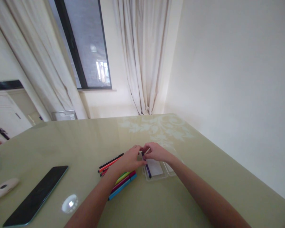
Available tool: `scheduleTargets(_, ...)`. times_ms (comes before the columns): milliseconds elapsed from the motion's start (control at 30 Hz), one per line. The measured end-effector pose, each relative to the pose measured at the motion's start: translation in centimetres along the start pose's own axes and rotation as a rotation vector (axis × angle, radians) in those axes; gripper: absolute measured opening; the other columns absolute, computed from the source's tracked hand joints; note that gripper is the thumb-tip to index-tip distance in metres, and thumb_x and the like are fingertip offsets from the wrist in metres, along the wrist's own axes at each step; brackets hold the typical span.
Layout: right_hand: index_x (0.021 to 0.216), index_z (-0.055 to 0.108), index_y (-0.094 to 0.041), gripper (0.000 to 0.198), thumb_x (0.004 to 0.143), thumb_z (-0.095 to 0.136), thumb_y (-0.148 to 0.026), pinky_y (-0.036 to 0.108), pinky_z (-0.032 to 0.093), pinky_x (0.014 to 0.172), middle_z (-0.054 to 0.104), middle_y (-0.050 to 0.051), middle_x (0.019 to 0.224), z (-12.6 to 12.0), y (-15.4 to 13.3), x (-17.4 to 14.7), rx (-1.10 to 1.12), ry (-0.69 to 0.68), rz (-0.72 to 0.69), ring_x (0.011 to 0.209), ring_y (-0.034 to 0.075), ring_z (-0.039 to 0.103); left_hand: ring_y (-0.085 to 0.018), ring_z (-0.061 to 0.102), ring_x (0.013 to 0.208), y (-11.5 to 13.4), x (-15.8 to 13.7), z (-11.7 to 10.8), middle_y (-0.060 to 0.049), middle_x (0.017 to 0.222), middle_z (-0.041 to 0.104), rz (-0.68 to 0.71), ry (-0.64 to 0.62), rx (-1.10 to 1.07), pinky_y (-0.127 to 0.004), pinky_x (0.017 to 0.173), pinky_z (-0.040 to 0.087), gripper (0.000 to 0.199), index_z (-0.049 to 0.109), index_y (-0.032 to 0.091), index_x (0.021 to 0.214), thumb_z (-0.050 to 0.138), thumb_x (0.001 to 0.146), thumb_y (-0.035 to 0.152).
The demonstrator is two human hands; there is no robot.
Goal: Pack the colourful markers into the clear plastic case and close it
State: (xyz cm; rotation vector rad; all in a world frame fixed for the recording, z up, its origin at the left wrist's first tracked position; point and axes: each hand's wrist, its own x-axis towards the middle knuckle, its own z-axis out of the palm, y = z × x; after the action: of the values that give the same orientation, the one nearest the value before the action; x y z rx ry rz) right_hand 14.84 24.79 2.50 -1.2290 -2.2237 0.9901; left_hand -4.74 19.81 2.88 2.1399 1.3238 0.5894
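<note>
A dark blue marker pen (147, 169) lies lengthwise along the left side of a clear plastic case (156, 178), whose lid (171, 170) is folded open to the right. My right hand (156, 152) pinches the pen's far end with curled fingers. Coming from the left, my left hand (132, 157) has its thumb against the pen's middle and its fingers curled near the far end. A white sheet (155, 167) shows inside the case. Left of it, partly under my left forearm, lie several markers, among them a black one (111, 161), an orange one and a blue one (122, 187).
A black tablet or phone (36, 196) lies on the glossy green table (85, 139) at the left, beside a pale oval object (4, 189) and a round shiny object (70, 203). A white wall runs along the table's right edge. Curtains and a window are behind.
</note>
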Motion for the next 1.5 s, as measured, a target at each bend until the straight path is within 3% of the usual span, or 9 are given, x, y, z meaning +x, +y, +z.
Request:
scheduleTargets(167, 0.090, 0.072, -0.016, 0.024, 0.067, 0.079, -0.017, 0.023, 0.048, 0.063, 0.076, 0.003, 0.085, 1.0, 0.2, 0.3, -0.058, 0.057, 0.030, 0.077, 0.019, 0.072, -0.027, 0.060, 0.116, 0.3, 0.2, 0.1, -0.011, 0.125, 0.062, -0.010, -0.004, 0.056, -0.036, 0.102, 0.045, 0.051, 0.060, 0.019, 0.122, 0.073, 0.076, 0.035)
scheduleTargets(367, 0.086, 0.077, -0.018, 0.014, 0.072, 0.077, -0.018, 0.023, 0.050, 0.071, 0.078, 0.004, 0.085, 1.5, -0.1, 2.7, -0.128, 0.099, 0.056, 0.084, 0.020, 0.073, -0.028, 0.060, 0.117, -1.8, 1.8, -0.7, -0.011, 0.125, 0.064, -0.016, 0.019, 0.091, -0.037, 0.103, 0.044, 0.047, 0.062, 0.018, 0.123, 0.070, 0.079, 0.032)
scheduleTargets(567, 0.087, 0.079, -0.017, 0.019, 0.069, 0.078, -0.016, 0.023, 0.050, 0.069, 0.078, 0.002, 0.082, 0.6, -0.5, 3.6, -0.067, -0.024, 0.051, 0.083, 0.020, 0.073, -0.026, 0.061, 0.111, -3.4, 2.7, -1.0, -0.010, 0.120, 0.065, 0.034, -0.002, 0.118, -0.037, 0.100, 0.045, 0.039, 0.066, 0.019, 0.116, 0.069, 0.079, 0.033)
scheduleTargets(700, 0.102, 0.077, -0.017, 0.039, 0.064, 0.084, -0.023, 0.023, 0.050, 0.068, 0.078, 0.002, 0.087, -0.1, -0.7, 2.9, -0.043, -0.106, 0.052, 0.084, 0.021, 0.073, -0.025, 0.059, 0.116, -2.6, 2.1, -2.5, -0.009, 0.124, 0.064, 0.045, -0.052, 0.105, -0.035, 0.103, 0.044, 0.041, 0.065, 0.021, 0.119, 0.066, 0.081, 0.035)
scheduleTargets(800, 0.113, 0.075, -0.018, 0.057, 0.059, 0.089, -0.028, 0.024, 0.050, 0.069, 0.077, 0.005, 0.094, -0.3, -0.9, 2.7, -0.160, -0.108, 0.064, 0.086, 0.022, 0.072, -0.024, 0.063, 0.101, -1.0, 0.9, -4.5, -0.008, 0.112, 0.066, -0.059, -0.083, 0.167, -0.033, 0.088, 0.049, 0.041, 0.067, 0.020, 0.109, 0.069, 0.076, 0.043)
scheduleTargets(900, 0.117, 0.073, -0.018, 0.064, 0.057, 0.091, -0.031, 0.026, 0.050, 0.072, 0.076, 0.008, 0.102, -0.1, -1.2, 2.7, -0.283, -0.102, 0.055, 0.089, 0.024, 0.071, -0.021, 0.064, 0.079, 0.6, -0.4, -5.5, -0.001, 0.090, 0.070, -0.097, -0.291, 0.237, -0.028, 0.066, 0.046, 0.037, 0.070, 0.023, 0.094, 0.077, 0.065, 0.044)
scheduleTargets(1067, 0.119, 0.073, -0.020, 0.063, 0.059, 0.090, -0.032, 0.027, 0.051, 0.075, 0.076, 0.006, 0.104, 0.0, -1.4, 2.7, -0.302, -0.112, 0.065, 0.092, 0.025, 0.071, -0.018, 0.060, 0.060, 1.2, -1.1, -3.7, 0.002, 0.069, 0.070, -0.157, -0.448, 0.320, -0.026, 0.055, 0.040, 0.028, 0.073, 0.024, 0.071, 0.086, 0.052, 0.040)
scheduleTargets(1333, 0.122, 0.069, -0.018, 0.064, 0.062, 0.089, -0.032, 0.028, 0.051, 0.077, 0.074, 0.009, 0.109, -0.2, -1.4, 2.4, -0.288, -0.123, 0.035, 0.095, 0.024, 0.070, -0.025, 0.069, 0.075, 1.0, -0.5, -3.6, -0.007, 0.081, 0.076, -0.177, -0.228, 0.533, -0.030, 0.062, 0.048, 0.015, 0.077, 0.023, 0.076, 0.069, 0.066, 0.030)
scheduleTargets(1500, 0.123, 0.068, -0.018, 0.066, 0.063, 0.088, -0.036, 0.029, 0.051, 0.078, 0.074, 0.010, 0.110, -0.2, -1.5, 2.4, -0.320, -0.140, 0.028, 0.096, 0.025, 0.070, -0.024, 0.068, 0.070, 0.8, -0.5, -3.7, -0.009, 0.078, 0.075, -0.213, -0.255, 0.545, -0.030, 0.060, 0.047, 0.019, 0.075, 0.020, 0.073, 0.063, 0.065, 0.032)
